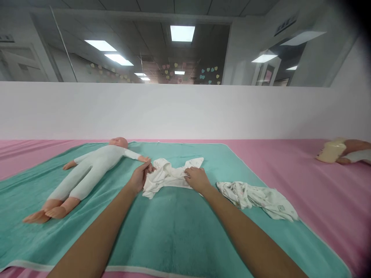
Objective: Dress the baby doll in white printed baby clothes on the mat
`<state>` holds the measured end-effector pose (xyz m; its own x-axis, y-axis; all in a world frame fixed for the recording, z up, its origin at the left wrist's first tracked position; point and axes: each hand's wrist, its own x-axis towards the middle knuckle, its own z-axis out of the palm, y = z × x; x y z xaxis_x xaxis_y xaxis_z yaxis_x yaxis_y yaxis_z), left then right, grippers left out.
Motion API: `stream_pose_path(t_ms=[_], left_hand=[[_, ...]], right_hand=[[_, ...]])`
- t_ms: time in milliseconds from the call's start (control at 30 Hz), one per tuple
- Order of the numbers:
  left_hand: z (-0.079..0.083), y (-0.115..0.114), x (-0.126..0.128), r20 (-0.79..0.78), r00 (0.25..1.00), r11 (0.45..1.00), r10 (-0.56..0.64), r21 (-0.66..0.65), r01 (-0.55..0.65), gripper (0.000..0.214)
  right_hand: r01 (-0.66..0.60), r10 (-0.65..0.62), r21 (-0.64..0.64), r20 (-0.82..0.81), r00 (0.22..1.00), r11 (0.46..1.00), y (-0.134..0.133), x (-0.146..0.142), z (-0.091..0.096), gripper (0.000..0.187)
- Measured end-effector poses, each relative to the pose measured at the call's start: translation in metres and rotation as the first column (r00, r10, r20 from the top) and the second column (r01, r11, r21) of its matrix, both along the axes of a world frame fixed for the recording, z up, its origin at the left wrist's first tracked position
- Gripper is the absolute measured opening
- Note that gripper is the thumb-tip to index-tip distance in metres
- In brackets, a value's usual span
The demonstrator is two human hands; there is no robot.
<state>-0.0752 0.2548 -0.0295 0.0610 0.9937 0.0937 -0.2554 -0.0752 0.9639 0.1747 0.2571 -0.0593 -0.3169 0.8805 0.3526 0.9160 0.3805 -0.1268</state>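
Note:
A small white baby garment with a faint print lies bunched on the green towel. At its left end, my left hand is closed, fingers curled round the fabric. My right hand pinches the cloth at the right side, its fingertips partly hidden in the folds. A baby doll in a white suit lies on its back to the left, one arm stretched toward my left hand. A second printed baby garment rests crumpled to the right of my right forearm.
A pink sheet spreads under the towel. At the far right edge are a cream-coloured container and part of another doll. A white wall rises behind, with a large glass window above it.

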Motion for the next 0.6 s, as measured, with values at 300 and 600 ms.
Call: stream_pose_path(t_ms=[300,600], left_hand=[[-0.016,0.008,0.007,-0.638,0.76,0.972,0.128,0.231,0.03,0.069],[-0.02,-0.002,0.028,-0.82,0.523,0.941,0.232,0.326,0.093,0.045]], right_hand=[[-0.115,0.124,-0.141,0.059,0.991,0.983,-0.005,0.009,0.014,0.032],[-0.298,0.327,0.299,-0.05,0.944,0.907,-0.015,0.001,0.018,0.007]])
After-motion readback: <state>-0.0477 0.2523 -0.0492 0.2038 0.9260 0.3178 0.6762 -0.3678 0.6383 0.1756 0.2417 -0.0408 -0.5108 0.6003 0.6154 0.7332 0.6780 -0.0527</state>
